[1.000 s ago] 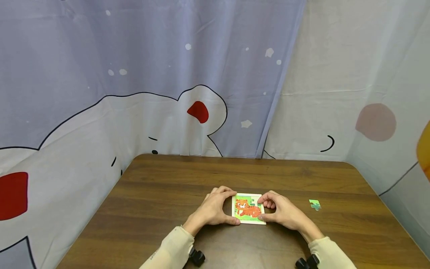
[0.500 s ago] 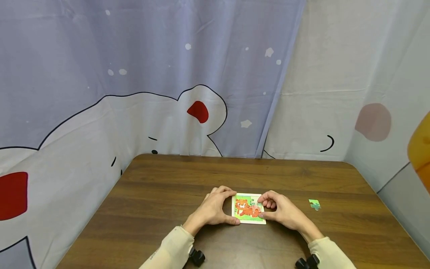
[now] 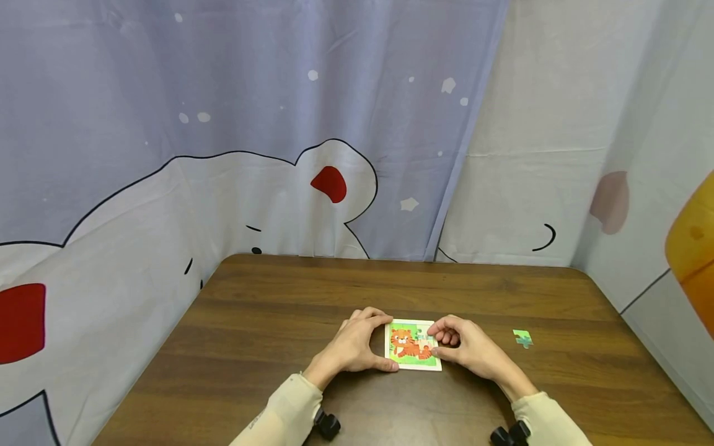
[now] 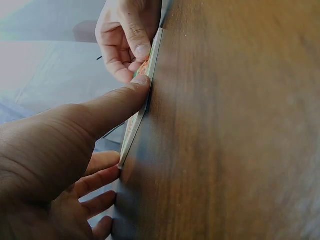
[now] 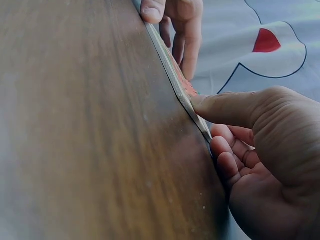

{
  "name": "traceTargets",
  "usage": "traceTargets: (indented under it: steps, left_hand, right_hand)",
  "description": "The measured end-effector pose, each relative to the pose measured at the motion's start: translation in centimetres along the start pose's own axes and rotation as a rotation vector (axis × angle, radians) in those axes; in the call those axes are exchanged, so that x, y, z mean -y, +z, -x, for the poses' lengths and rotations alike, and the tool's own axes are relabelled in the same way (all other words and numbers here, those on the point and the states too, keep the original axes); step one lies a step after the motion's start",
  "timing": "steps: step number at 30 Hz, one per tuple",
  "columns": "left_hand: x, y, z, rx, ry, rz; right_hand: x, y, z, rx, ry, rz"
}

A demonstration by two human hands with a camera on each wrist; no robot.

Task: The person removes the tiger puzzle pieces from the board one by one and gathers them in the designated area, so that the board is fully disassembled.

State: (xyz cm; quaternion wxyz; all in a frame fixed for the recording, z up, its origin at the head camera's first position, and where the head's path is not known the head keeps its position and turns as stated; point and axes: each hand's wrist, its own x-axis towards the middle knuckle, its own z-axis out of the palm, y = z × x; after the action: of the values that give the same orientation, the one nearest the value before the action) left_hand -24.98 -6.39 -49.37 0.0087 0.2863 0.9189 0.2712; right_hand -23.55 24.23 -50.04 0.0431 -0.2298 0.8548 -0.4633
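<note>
A small square jigsaw puzzle [image 3: 398,361] with a pale frame and an orange tiger on green lies at the table's middle. My left hand [image 3: 357,344] grips its left side, thumb at the near corner and index fingertip at the far one. My right hand [image 3: 471,348] is over the right edge, thumb and index finger pinching a pale, shiny puzzle piece [image 3: 426,339]; its other fingers are curled. In the right wrist view the right thumb [image 5: 220,106] lies along the board's top edge; the index fingertip is hidden. A loose green and teal puzzle piece [image 3: 523,338] lies to the right.
The brown wooden table [image 3: 268,297] has rounded far corners. Printed curtains [image 3: 251,80] hang directly behind it and along both sides. Black camera mounts [image 3: 327,426] sit at both wrists, over cream sleeves.
The piece between my right thumb and index finger has tilted and now looks paler, and the thumb has shifted slightly upward. The left hand, board and loose piece stay put.
</note>
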Motion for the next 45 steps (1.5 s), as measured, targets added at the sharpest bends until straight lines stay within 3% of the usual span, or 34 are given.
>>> traceTargets:
  steps: [20, 45]
  left_hand:
    - [-0.04, -0.12, 0.02, -0.001, 0.004, 0.005]
    - [-0.03, -0.02, 0.10, 0.003, 0.002, -0.003]
  right_hand:
    - [-0.22, -0.10, -0.20, 0.003, -0.015, 0.028]
    - [-0.14, -0.09, -0.18, -0.024, 0.036, 0.002]
